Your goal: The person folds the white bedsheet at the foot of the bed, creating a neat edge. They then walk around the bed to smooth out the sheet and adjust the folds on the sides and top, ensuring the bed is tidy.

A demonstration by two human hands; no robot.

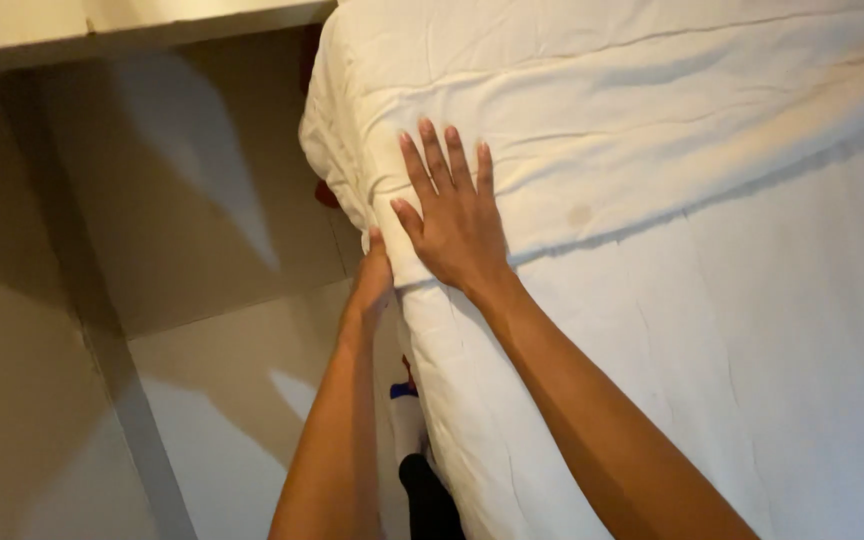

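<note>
Pressing flat on the folded white blanket (592, 110), the right hand (457, 215) lay palm down with its fingers spread, near the blanket's lower edge at the left side of the bed (752, 380). The left hand (372, 280) was tucked at the bed's side edge just below, touching the blanket's fold; whether it pinched the cloth could not be told. A tiled floor (192, 360) lay beside the bed.
</note>
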